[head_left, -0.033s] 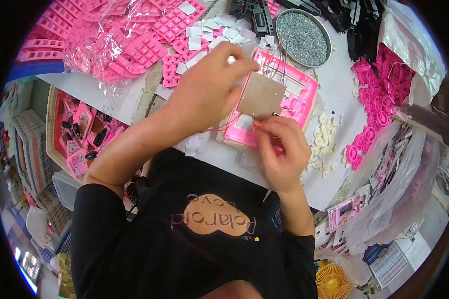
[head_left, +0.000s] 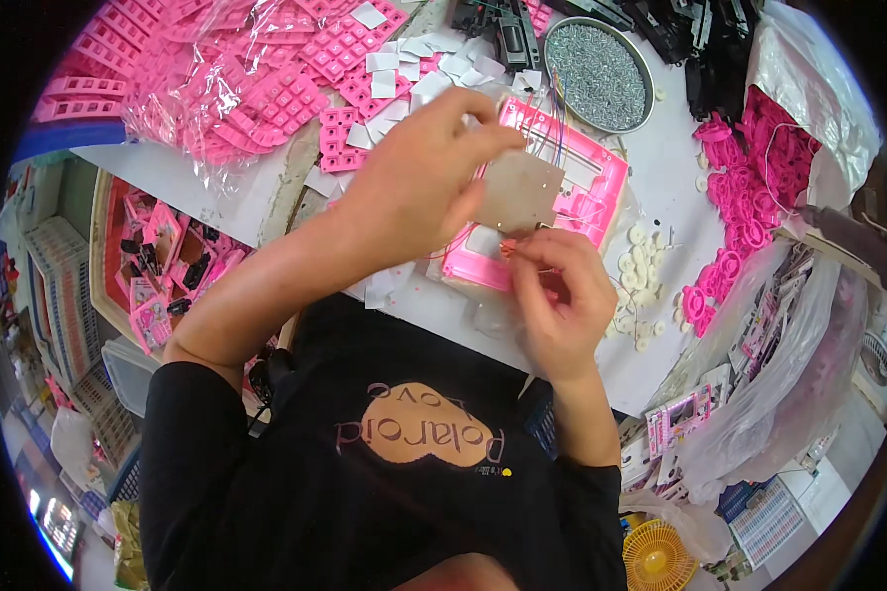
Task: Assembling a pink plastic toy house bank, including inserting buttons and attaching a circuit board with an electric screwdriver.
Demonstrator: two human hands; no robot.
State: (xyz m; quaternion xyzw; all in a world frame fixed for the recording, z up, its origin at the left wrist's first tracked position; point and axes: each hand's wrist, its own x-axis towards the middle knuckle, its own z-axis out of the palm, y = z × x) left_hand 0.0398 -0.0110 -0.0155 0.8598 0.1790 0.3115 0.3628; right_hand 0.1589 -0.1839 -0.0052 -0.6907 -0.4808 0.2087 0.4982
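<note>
A pink plastic housing (head_left: 609, 187) lies tilted on the table in front of me. On it sits a flat tan circuit board (head_left: 524, 189), with thin dark and blue wires (head_left: 562, 123) at its far edge and red wires (head_left: 453, 242) at its near left. My left hand (head_left: 419, 177) is over the board's left edge, index finger and thumb apart, with nothing visible between them. At the near edge, my right hand (head_left: 569, 300) pinches a small orange-red piece (head_left: 508, 248); the fingertips partly hide it, and I cannot tell its kind.
A round metal tin of screws (head_left: 601, 79) stands beyond the housing. Pink keypad pieces (head_left: 266, 108) and white paper squares (head_left: 382, 74) lie far left. White round parts (head_left: 641, 266) and pink rings (head_left: 724, 197) are at the right; a bin of pink parts (head_left: 158, 266) stands left.
My left hand has shifted slightly right, its index finger now farther over the board. The right hand has moved only a little and keeps its pinch.
</note>
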